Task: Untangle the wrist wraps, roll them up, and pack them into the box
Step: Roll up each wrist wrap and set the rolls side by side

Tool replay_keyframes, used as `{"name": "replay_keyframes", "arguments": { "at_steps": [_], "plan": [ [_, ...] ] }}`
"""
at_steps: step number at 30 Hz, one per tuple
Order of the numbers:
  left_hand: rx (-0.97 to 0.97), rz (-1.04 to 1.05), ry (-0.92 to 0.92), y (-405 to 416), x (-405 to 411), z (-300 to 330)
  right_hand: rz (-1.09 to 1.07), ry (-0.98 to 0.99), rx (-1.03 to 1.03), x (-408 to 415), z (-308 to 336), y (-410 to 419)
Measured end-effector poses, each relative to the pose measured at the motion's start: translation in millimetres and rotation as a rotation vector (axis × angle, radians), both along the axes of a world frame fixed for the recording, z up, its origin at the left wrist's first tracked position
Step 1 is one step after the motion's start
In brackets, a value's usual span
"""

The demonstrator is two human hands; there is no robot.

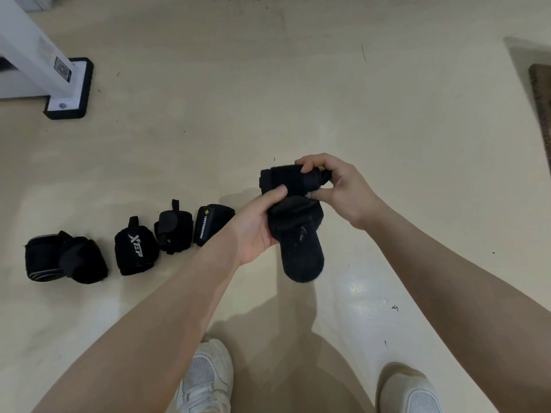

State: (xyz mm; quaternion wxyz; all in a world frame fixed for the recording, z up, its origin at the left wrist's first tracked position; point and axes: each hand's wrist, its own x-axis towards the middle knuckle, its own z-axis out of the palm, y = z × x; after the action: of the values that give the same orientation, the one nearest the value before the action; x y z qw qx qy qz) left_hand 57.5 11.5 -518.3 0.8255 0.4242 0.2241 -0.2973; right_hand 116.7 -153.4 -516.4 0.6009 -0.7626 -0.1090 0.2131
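Nearest the camera are two white shoes on the pale floor, and the bare forearms reaching forward from either side to meet over it.

Between the hands hangs the black wrist wrap — part rolled, part loose. Its rolled end lies at the far side, crosswise, with the roll's axis running left to right; the unrolled tail drops from it toward the camera and slightly right, ending in a rounded fuzzy tip in the air above the floor. The left hand comes in from the near left and grips the wrap where the tail leaves the roll, thumb pressed on top of the fabric and fingers curled underneath. The right hand comes in from the right and pinches the right end of the roll, fingers bent over it and the thumb below, with what looks like the thumb loop bunched there. So the roll's end faces the right hand, while the loose length lies on the left hand's side, nearer the body — by my judgement, rolling on means turning the roll toward the camera down that tail.

Farther left, set in a row on the floor, are four rolled wraps, well apart from the hands — the nearest of them just beside the left wrist. No box is in view. At the far left stands a white post with a black foot.
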Motion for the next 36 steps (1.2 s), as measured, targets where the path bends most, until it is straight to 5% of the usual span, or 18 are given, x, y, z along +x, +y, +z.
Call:
{"name": "replay_keyframes", "arguments": {
  "at_steps": [7,13,17,25,36],
  "plan": [
    [0.0,0.1,0.091,-1,1,1,0.067,-0.012,-0.028,-5,3,5],
    [0.043,0.187,0.034,5,6,1,-0.112,0.644,0.342,-8,3,2],
    [0.123,0.165,0.01,2,4,-1,-0.103,0.671,0.112,-8,-3,6],
    [0.081,0.134,-0.061,8,4,-1,-0.023,0.408,0.159,-10,-12,4],
    [0.068,0.263,0.053,16,8,0,0.089,-0.009,-0.044,-19,2,2]
  ]
}}
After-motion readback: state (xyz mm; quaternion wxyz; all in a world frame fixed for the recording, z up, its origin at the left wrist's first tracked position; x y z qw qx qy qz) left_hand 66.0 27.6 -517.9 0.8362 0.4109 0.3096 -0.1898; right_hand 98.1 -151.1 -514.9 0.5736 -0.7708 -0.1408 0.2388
